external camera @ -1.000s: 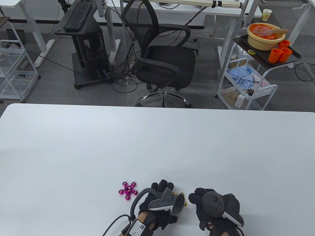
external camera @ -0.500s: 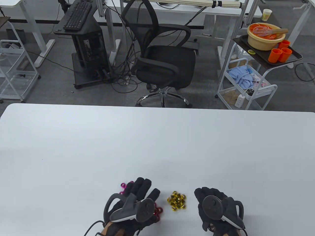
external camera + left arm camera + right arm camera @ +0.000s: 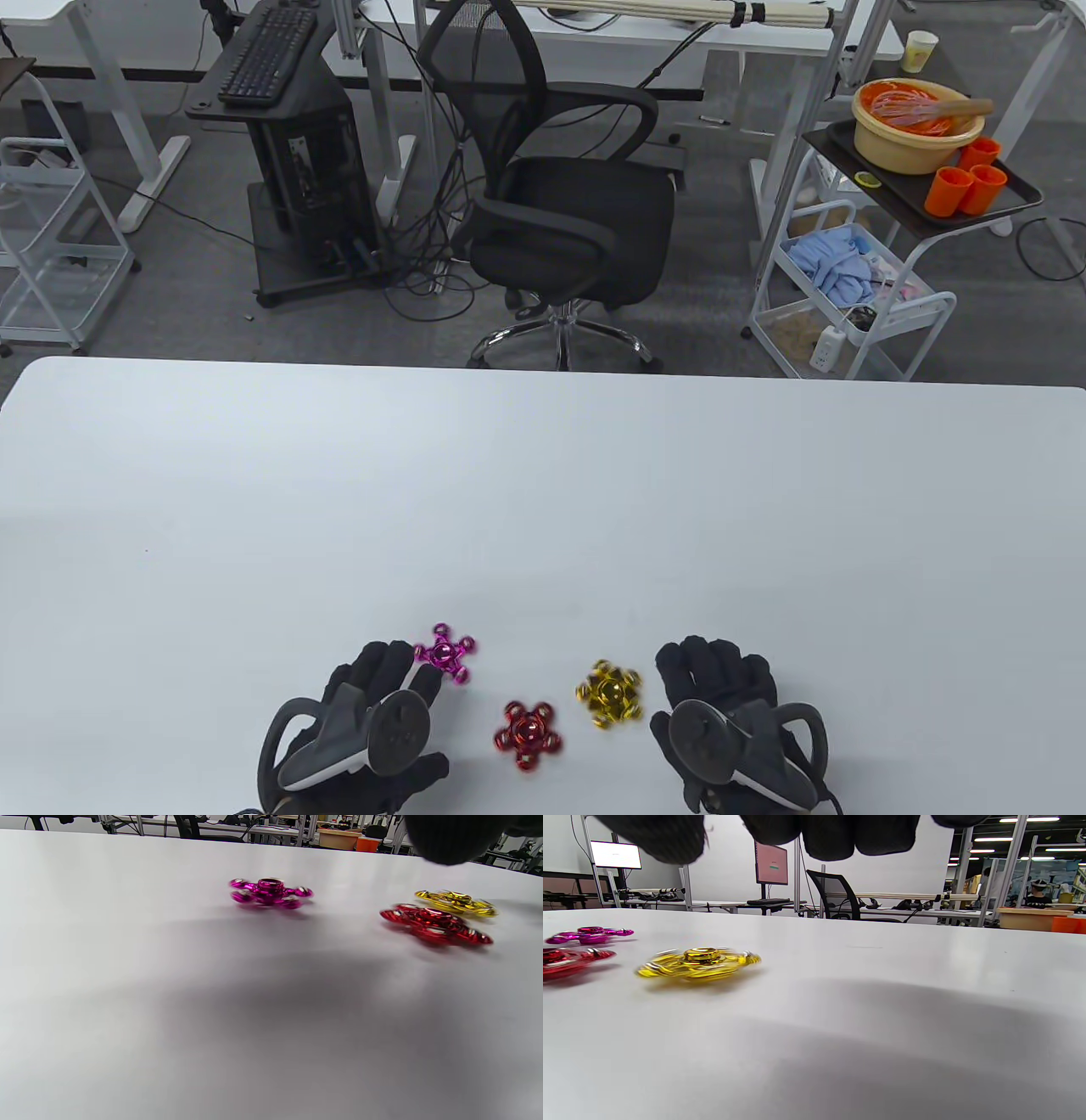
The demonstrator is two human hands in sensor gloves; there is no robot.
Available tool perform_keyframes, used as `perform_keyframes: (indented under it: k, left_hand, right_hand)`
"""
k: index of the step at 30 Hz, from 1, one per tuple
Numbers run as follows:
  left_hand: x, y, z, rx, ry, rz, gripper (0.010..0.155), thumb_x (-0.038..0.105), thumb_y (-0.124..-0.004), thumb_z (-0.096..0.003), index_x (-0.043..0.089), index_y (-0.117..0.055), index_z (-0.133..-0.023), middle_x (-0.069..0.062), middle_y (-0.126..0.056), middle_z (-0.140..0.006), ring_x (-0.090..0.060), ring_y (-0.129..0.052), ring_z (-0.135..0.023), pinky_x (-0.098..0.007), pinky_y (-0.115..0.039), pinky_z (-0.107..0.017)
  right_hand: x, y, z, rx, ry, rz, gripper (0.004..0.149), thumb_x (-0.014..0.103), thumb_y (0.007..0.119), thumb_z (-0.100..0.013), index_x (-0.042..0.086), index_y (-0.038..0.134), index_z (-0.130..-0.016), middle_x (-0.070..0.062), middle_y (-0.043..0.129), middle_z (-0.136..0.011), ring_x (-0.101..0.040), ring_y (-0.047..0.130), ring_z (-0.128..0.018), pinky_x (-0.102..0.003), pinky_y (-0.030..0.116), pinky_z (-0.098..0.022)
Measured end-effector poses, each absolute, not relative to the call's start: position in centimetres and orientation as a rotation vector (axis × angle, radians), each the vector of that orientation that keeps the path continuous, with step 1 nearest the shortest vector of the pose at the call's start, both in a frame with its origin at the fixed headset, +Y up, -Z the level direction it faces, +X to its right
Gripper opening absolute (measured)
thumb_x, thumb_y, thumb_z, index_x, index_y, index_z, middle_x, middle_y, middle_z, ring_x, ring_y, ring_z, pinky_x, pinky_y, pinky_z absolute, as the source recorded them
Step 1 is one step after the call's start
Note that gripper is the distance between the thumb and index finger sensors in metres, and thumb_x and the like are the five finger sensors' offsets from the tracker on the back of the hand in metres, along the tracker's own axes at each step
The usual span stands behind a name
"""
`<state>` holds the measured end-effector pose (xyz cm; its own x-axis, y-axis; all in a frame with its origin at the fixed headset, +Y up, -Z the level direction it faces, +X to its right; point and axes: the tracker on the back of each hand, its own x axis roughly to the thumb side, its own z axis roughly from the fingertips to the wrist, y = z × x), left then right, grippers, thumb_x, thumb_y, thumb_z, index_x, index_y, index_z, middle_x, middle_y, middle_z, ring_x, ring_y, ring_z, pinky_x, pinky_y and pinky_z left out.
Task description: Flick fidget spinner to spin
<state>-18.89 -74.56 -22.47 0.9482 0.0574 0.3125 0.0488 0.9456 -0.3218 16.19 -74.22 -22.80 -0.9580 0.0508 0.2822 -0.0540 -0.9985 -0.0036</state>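
The left hand (image 3: 356,730) has slid toward the lower left, uncovering the shiny red spinner (image 3: 527,733). Both it and the right hand (image 3: 734,726) are lying loosely spread, holding nothing. Shiny star-shaped pink spinner (image 3: 445,652) and gold spinner (image 3: 608,693) are sitting nearby on the smooth white table (image 3: 543,509).

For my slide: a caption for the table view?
Gloved left hand and right hand flank shiny magenta, red and gold metal fidget spinners.

Three shiny metal fidget spinners lie on the white table (image 3: 543,475). One magenta spinner (image 3: 445,653), one red spinner (image 3: 527,734), one gold spinner (image 3: 608,693).
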Motion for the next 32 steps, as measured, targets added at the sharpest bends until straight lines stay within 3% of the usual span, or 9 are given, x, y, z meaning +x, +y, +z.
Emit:
perform_keyframes:
  k: [32]
  left_hand:
    - [-19.2,-74.3,-22.8,-0.382,-0.269,-0.022,0.081,0.066,-0.064,-0.0433,0.026,-0.029,-0.104,-0.015,-0.011,-0.114,-0.043,-0.019,-0.106,-0.063,-0.030,-0.075]
  right_hand:
    - [14.9,-74.9,-22.1,0.595,0.101,3.015,0.066,0.047,0.066,-0.050,0.016,0.041,-0.102,-0.020,0.042,-0.109,-0.053,0.045,-0.096,-0.071,0.038,-0.070]
